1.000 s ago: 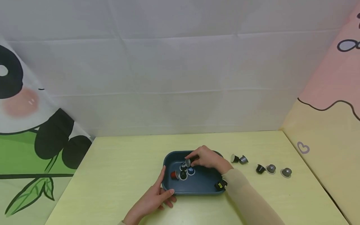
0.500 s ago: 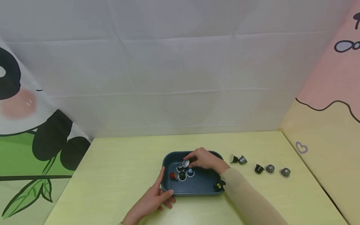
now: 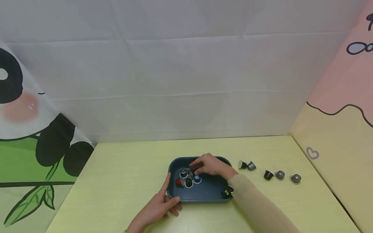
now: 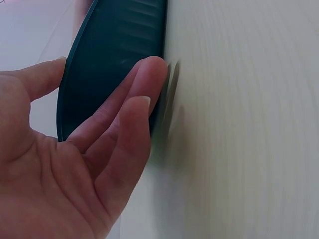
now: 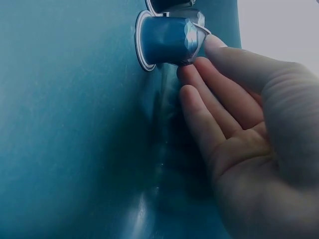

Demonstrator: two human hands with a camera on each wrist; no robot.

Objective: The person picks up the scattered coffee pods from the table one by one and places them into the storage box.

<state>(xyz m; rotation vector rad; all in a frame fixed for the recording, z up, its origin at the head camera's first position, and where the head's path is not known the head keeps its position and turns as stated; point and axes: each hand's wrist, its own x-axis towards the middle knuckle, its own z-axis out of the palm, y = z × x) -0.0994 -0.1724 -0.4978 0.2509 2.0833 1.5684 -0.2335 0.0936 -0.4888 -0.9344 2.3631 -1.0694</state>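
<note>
In the head view my right hand (image 3: 212,165) pinches a dark coffee capsule (image 3: 194,167) low inside the blue tray (image 3: 204,193), close against the others. Its silver edge shows between thumb and fingers in the right wrist view, partly hidden behind the blue capsule (image 5: 169,40), which stands on its rim. Around it sit a black capsule (image 3: 188,183), a dark capsule with a silvery top (image 3: 183,173) and a red capsule (image 3: 178,182) on its side. My left hand (image 3: 158,205) rests at the tray's front left corner, its extended fingers touching the rim and outer wall.
Right of the tray, on the pale yellow table (image 3: 122,181), lie several more capsules: a black one (image 3: 242,164) beside a grey one (image 3: 251,166), then another black one (image 3: 268,175) and silver-grey ones (image 3: 279,175). A white cloth wall (image 3: 186,113) closes off the back.
My right hand has shifted slightly left and lowered the pinched capsule, whose silver lid has tipped down. The dark silvery-topped capsule has slid left in the tray. My left hand stays at the corner.
</note>
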